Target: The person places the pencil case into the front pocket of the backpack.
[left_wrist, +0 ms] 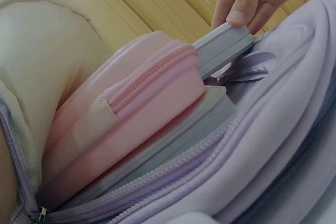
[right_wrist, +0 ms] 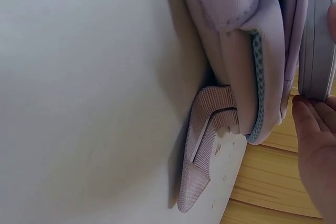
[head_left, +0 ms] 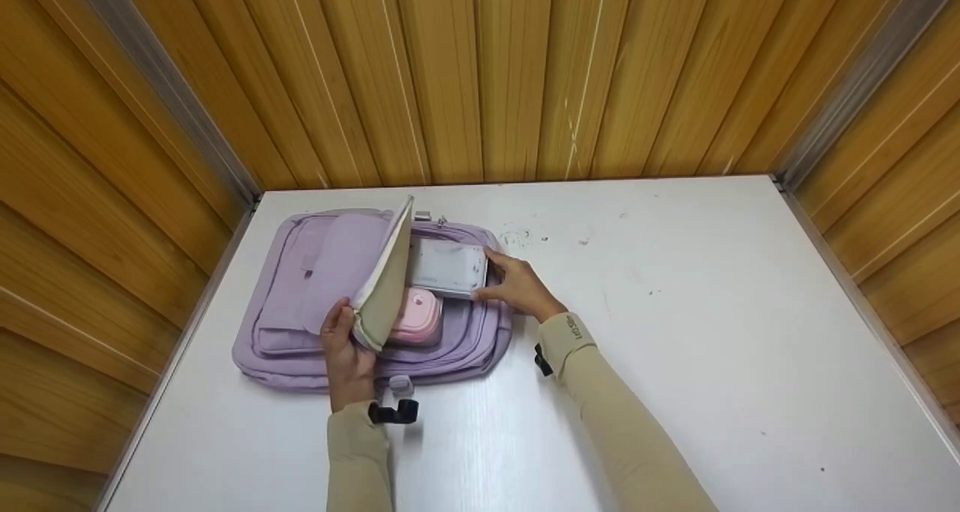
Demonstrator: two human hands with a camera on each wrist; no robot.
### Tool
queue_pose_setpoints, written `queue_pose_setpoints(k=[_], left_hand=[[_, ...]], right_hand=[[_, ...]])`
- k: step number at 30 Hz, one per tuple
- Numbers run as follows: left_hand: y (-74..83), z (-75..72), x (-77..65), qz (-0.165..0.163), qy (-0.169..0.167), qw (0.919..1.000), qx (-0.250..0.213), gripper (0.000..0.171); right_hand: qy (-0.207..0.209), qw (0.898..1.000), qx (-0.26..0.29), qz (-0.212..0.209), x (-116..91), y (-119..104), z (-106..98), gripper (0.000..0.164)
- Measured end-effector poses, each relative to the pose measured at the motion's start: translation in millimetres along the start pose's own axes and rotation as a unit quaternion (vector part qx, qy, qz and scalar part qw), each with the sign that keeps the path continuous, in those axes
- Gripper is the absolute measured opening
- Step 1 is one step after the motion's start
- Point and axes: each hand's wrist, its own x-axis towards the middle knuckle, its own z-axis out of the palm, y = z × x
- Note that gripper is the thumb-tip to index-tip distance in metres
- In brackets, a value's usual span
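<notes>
A purple backpack (head_left: 281,302) lies flat on the white table, its main compartment unzipped. My left hand (head_left: 349,358) grips the edge of the raised flap (head_left: 386,287), whose cream lining faces right. Inside the opening sits a rounded pink case (left_wrist: 157,93) with a zipper strip; in the left wrist view a grey item (left_wrist: 173,153) lies beneath it. At the opening's right side, my right hand (head_left: 521,287) holds a flat grey box (head_left: 448,266) by its right end, between thumb and fingers. The flap hides the box's left end.
The white table (head_left: 675,309) extends to the right, with small dark marks on it. Wood-patterned walls (head_left: 510,77) stand at the back and both sides. A woven strap (right_wrist: 197,150) rests on the table beside the backpack.
</notes>
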Motion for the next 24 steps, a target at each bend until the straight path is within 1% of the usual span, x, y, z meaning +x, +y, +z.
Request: queue_pose_setpoints(k=[6,9,13,16,17,20,22,24], left_hand=[[-2.8,-0.8,1.6,0.014,-0.028,0.9995,-0.008,0.011],[-3.7,-1.5,2.6,0.016,-0.019,0.9997,-0.004,0.011],[-4.2,-0.4,1.4,0.010,-0.001,0.9999,-0.009,0.012],[-4.2,0.9,0.1,0.007,0.012,0.9998,-0.012,0.013],[-4.1,0.9,-0.2,0.008,0.015,0.9998,-0.006,0.013],[-3.7,0.8,-0.7,0.010,0.010,0.9998,-0.012,0.012],[-3.4,-0.1,-0.9,0.012,0.001,0.9999,-0.008,0.011],[-3.1,-1.0,-1.0,0.010,-0.008,0.9998,-0.018,0.011]], right_hand=[[-0.001,1.000,0.002,-0.006,1.4,-1.8,2.2,0.094],[-0.003,1.000,-0.002,-0.005,1.2,-2.2,1.7,0.095],[-0.007,1.000,-0.005,-0.003,-1.4,-4.1,-1.1,0.095],[-0.004,1.000,0.001,-0.009,-2.8,-4.5,-3.3,0.093],[-0.003,1.000,0.006,-0.014,-3.5,-4.5,-4.0,0.091],[0.001,0.999,0.028,-0.027,-5.2,-4.1,-5.1,0.085],[0.005,0.999,0.032,-0.035,-6.9,-4.6,-5.1,0.081],[0.006,0.999,0.034,-0.036,-7.9,-4.0,-4.2,0.078]])
